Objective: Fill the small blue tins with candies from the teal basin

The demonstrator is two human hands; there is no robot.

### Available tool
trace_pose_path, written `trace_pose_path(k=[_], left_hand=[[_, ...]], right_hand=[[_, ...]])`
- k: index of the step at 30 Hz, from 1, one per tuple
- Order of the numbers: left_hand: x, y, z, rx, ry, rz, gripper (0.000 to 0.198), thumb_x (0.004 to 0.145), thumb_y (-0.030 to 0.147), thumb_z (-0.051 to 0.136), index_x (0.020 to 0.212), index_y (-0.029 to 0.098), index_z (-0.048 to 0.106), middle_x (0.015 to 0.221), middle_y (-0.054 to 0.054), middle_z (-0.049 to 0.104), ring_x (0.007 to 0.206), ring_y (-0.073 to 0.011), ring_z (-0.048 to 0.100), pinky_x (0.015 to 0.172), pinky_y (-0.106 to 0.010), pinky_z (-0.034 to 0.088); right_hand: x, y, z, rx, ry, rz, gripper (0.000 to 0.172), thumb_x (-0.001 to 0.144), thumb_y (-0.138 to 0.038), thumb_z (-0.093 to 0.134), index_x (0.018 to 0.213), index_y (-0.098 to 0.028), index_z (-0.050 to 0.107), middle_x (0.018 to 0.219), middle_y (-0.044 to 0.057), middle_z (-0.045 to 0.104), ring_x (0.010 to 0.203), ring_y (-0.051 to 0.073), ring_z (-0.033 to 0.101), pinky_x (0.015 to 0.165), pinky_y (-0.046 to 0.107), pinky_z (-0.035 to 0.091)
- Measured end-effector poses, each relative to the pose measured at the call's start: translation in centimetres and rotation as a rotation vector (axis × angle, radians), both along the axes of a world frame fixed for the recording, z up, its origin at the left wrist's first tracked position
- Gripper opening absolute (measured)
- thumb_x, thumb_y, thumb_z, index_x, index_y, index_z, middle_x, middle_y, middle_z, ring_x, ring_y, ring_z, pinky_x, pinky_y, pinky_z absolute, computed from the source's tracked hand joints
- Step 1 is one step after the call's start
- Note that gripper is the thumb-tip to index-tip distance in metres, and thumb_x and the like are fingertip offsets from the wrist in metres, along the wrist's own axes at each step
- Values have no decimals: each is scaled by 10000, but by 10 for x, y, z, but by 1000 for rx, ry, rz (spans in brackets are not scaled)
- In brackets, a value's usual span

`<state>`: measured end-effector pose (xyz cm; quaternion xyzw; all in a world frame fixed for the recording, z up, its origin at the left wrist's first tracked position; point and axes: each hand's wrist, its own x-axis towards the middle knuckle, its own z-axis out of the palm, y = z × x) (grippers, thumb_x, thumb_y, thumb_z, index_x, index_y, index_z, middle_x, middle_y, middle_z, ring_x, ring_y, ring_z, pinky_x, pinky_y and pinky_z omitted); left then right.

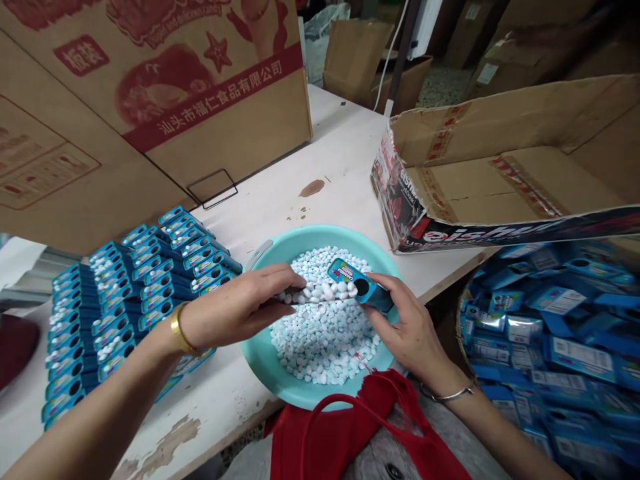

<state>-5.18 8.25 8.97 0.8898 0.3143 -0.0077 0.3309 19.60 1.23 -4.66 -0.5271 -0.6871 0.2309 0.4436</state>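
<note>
My right hand is closed around a small blue candy box, tilted over the basin, with a round dark opening and a raised printed flap. In my left hand, pinched between thumb and fingers, is a narrow scoop heaped with white candies; its handle is hidden by the hand. The scoop's end meets the box at the opening. Both hands are above a turquoise basin holding many small pale-blue and white candies.
Rows of upright blue boxes stand at left, some with candies showing on top. A large carton rises behind them. To the right are an open carton and a container of blue boxes. The white table has brown stains.
</note>
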Motion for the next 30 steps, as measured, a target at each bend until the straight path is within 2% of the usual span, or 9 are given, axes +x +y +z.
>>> trace_pose_path(k=[8,11,13,15,18,21,23,26,30], left_hand=[[58,-4,43,317,494,-155,190,871,58,437,910,143,604,864,-60,588,607,-128,511,564,-253,407],[64,-12,58,392,470,-163,239,879,46,394,878,151,609,811,-50,573,587,-126,497,570,-253,419],[56,-8,58,431,427,-119,238,904,83,385,927,160,610,829,-47,570,601,-126,504,581,-252,427],[40,3,43,480,435,-21,224,924,127,390,1007,159,596,871,-54,570,624,-131,515,579,-253,424],[17,21,-9,490,511,106,226,937,143,379,1066,129,564,937,-84,575,692,-159,550,580,-263,427],[11,20,-75,385,509,25,241,916,63,357,1041,117,555,1004,-111,581,826,-198,581,669,-296,472],[16,6,-108,331,450,-68,261,912,39,343,1065,118,539,1052,-132,576,903,-225,581,735,-332,495],[25,-22,-129,232,363,-191,246,922,57,355,1102,129,505,1090,-144,564,962,-245,577,809,-365,507],[23,-42,-127,-19,224,-150,263,867,58,465,1115,146,466,1075,-115,567,936,-212,583,814,-313,503]], right_hand=[[0,-1,-3,-8,-28,58,448,882,-161,505,1318,-254,457,1290,98,569,1221,251,537,1045,461,449],[0,-1,-3,-5,-25,41,438,886,-172,505,1313,-258,464,1277,98,580,1212,254,547,1036,465,459],[0,-1,-2,-13,-19,33,429,889,-182,506,1310,-257,468,1272,100,583,1204,259,553,1030,466,461],[0,-1,-1,-15,-10,13,417,891,-190,514,1302,-250,472,1259,99,589,1188,257,564,1023,453,467],[0,-2,-1,-6,12,-31,401,893,-211,544,1287,-241,476,1227,94,607,1149,247,588,1005,418,480],[0,-2,-1,-3,19,-69,392,893,-236,564,1276,-241,480,1198,89,622,1112,245,607,978,397,496],[0,-2,0,-8,12,-82,387,896,-248,564,1273,-244,482,1191,88,625,1101,248,612,965,396,503],[0,-2,0,-10,2,-90,381,896,-264,565,1268,-246,484,1187,88,627,1094,252,615,957,397,506],[1,-2,-1,-6,-11,-87,384,889,-265,570,1263,-243,486,1185,89,628,1085,253,618,952,396,509]])
